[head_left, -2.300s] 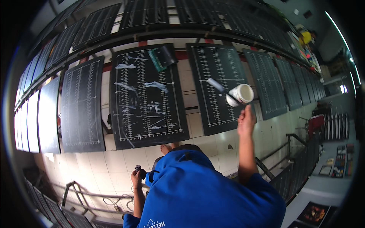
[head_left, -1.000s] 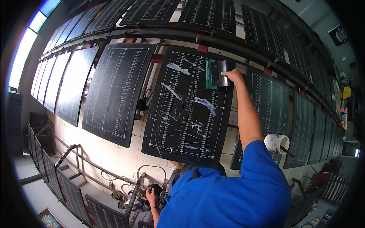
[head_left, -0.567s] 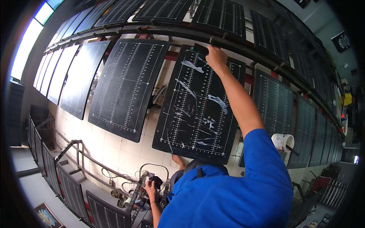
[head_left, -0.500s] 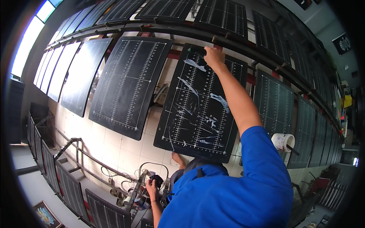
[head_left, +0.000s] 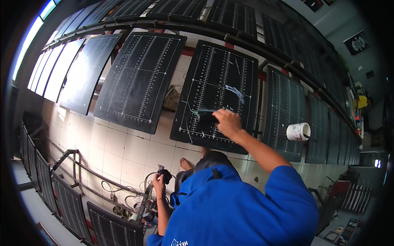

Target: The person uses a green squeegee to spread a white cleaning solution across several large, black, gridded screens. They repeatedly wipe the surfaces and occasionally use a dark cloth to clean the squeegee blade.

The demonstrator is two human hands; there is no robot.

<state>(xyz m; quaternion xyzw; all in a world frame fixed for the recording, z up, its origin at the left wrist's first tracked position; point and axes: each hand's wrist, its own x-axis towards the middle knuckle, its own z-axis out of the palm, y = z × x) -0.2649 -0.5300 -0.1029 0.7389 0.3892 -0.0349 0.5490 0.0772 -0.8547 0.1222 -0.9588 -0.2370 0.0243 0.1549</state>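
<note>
A black board (head_left: 230, 141) with white ruled scales and a thin white border lies before me. My right hand (head_left: 228, 124) is closed on a dark, flat scraper (head_left: 206, 116) with a greenish edge, resting across the board's nearer half. To the right of centre, a pale bluish-white paste smear (head_left: 235, 93) stays on the surface; thinner streaks show nearer me. Low on the left, my left hand (head_left: 158, 183) grips a crumpled black cloth (head_left: 165, 174), away from the board.
Similar black boards, such as the one at left (head_left: 137, 82), stand in rows around me on dark metal rails (head_left: 184, 29). A white bucket (head_left: 297, 132) is at the right. Cables (head_left: 107, 184) and a metal frame lie beyond my left arm, over a tiled floor (head_left: 123, 153).
My right hand has drawn the scraper from the board's far edge toward me. Smears on the board's left part are largely gone. My left hand has risen slightly with the cloth.
</note>
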